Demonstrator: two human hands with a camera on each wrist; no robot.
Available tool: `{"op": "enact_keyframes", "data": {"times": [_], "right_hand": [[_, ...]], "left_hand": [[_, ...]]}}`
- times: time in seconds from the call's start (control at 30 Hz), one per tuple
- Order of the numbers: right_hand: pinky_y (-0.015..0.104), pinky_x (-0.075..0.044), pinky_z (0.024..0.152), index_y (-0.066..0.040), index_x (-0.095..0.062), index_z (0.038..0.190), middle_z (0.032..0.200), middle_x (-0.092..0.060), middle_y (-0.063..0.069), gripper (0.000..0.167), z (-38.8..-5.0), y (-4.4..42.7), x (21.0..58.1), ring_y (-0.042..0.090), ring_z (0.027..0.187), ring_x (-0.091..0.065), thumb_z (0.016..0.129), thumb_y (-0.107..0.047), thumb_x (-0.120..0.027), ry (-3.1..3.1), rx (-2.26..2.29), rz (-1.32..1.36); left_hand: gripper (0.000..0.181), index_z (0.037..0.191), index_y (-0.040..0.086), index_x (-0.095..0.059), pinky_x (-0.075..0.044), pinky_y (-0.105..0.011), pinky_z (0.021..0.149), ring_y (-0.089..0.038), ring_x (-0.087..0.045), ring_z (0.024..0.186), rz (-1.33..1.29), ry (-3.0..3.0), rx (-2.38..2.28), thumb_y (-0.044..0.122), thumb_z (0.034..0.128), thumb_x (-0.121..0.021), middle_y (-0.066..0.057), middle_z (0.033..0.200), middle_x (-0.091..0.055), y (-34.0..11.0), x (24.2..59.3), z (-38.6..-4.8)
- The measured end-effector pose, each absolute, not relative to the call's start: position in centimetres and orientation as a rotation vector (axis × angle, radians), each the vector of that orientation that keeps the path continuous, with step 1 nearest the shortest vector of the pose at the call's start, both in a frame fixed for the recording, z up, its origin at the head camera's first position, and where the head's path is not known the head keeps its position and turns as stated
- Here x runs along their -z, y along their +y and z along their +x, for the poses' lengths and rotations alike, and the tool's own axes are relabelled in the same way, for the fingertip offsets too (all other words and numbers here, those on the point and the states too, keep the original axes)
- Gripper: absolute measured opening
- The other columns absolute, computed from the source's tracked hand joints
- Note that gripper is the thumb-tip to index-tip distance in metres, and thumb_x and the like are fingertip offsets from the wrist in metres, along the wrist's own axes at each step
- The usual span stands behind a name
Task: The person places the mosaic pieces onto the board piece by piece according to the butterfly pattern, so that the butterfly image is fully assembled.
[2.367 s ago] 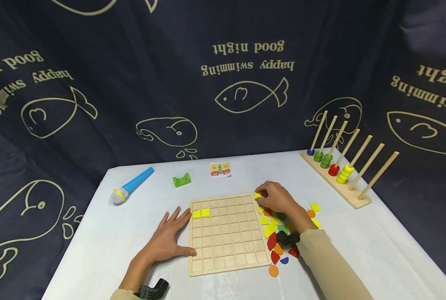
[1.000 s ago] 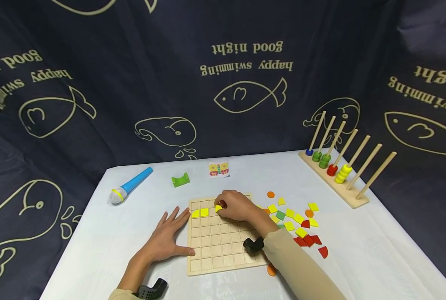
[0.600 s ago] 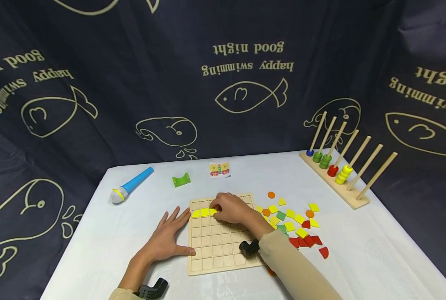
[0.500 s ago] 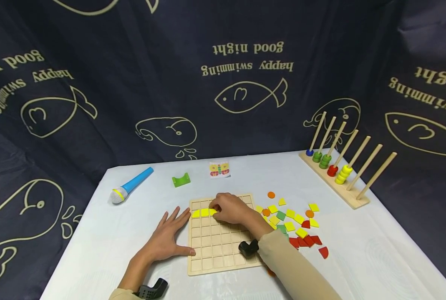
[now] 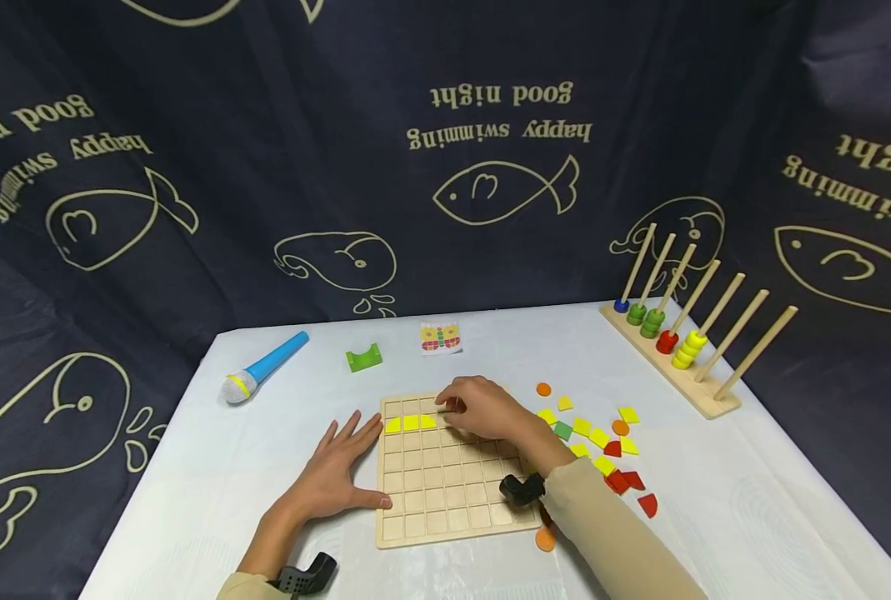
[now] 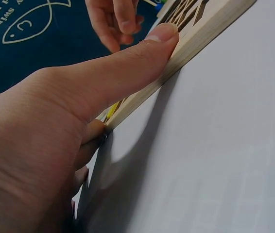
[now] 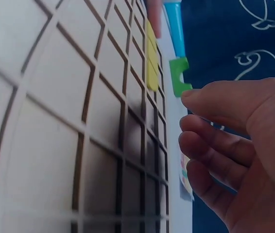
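L hand [image 5: 332, 477] spread, thumb on board [image 5: 445, 498]; R hand [image 5: 484, 408] loosely curled above, nr yellow tiles [image 5: 411, 422].

Backdrop: dark navy cloth [image 5: 317, 150], hung behind the surface [image 5: 715, 492] and along both sides; bluer in the wrist views.
Condition: soft folds and creases, plainest at left and upper right.
Print: pale cream line drawings, repeated.
Fish: outlined fish [image 5: 505, 193] at centre, others at left and right, the right one cut by the frame edge.
Whales: small outlined whale [image 5: 336, 260] left of centre with droplets; larger one at far left; another at right, partly covered.
Lettering: "good night" [image 5: 502, 96] above "happy swimming" [image 5: 499, 135], upside down.
Surface: white, far edge nearly straight, faint curved patterning at lower right.
Light: pale sheen on the white; soft-edged shadow in the left wrist view.
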State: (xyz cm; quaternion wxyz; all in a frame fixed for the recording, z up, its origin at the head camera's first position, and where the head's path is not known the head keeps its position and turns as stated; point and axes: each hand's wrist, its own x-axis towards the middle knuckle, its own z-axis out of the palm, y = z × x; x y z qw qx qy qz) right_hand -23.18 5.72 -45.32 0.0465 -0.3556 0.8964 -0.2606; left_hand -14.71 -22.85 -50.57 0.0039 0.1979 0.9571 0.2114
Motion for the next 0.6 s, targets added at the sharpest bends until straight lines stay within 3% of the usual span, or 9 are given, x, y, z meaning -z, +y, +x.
{"op": "enact_keyframes", "data": {"times": [0.3, 0.6], "right_hand": [[0.026, -0.049, 0.067, -0.008, -0.071, 0.114, 0.088, -0.060, -0.010, 0.026, -23.2, 8.8, 44.9, 0.007, 0.074, -0.054, 0.089, -0.015, -0.067, 2.745, 0.865, -1.108], [0.027, -0.050, 0.062, -0.005, -0.070, 0.113, 0.087, -0.061, -0.007, 0.025, -23.0, 12.9, 44.8, 0.011, 0.073, -0.055, 0.089, -0.012, -0.069, 2.751, 0.975, -0.948]], "left_hand": [[0.123, 0.149, 0.013, -0.037, -0.004, -0.054, 0.115, -0.028, -0.012, 0.145, 0.630, 3.001, -0.684, 0.083, 0.0529, -0.069, 0.003, 0.155, -0.028, -22.8, 50.5, -14.7], [0.123, 0.149, 0.014, -0.036, -0.003, -0.052, 0.115, -0.026, -0.010, 0.145, 0.612, 2.993, -0.681, 0.083, 0.0535, -0.068, 0.004, 0.155, -0.028, -22.8, 50.4, -14.7]]}}
